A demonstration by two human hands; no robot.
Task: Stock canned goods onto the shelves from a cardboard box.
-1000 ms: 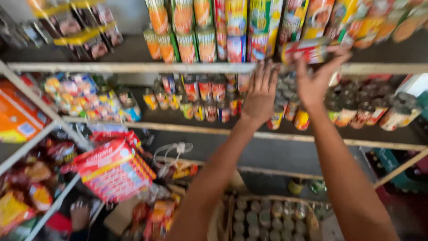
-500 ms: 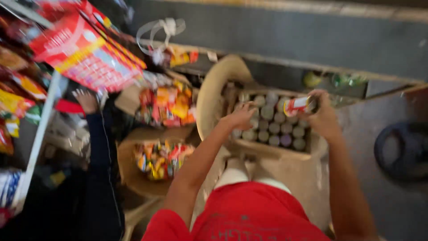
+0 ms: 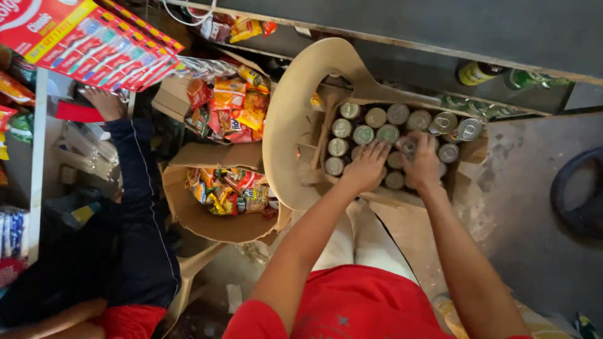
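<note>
1. Both arms reach down into the cardboard box of cans (image 3: 402, 141), which sits right of centre in the frame on the seat of a tan plastic chair (image 3: 295, 107).
2. The left hand (image 3: 365, 166) lies palm down with its fingers spread over the can tops in the middle of the box; it presses on them without clasping any single can that I can make out.
3. The right hand (image 3: 422, 164) sits just beside it, fingers curled over a can (image 3: 408, 147) — it looks like a grip, though the knuckles hide the contact.
4. The cans stand upright in tight rows, silver lids up, with two at the right end (image 3: 468, 129) tilted over.
5. Left of the chair, an open carton of bright snack packets (image 3: 229, 188) stands on the floor, and a second heap of packets (image 3: 229, 103) lies above it.
6. At the left edge, another person's dark-sleeved arm (image 3: 135, 188) stretches up the frame, its hand (image 3: 103, 103) on a white shelf (image 3: 39, 144).
7. Upper left, a red display card of toothbrushes (image 3: 94, 44) hangs over the shelf.
8. Upper right, a yellow can (image 3: 477, 73) and a green one (image 3: 524, 79) lie under the dark counter edge.
9. Far right, a black tyre (image 3: 575, 198) rests on the concrete floor.
</note>
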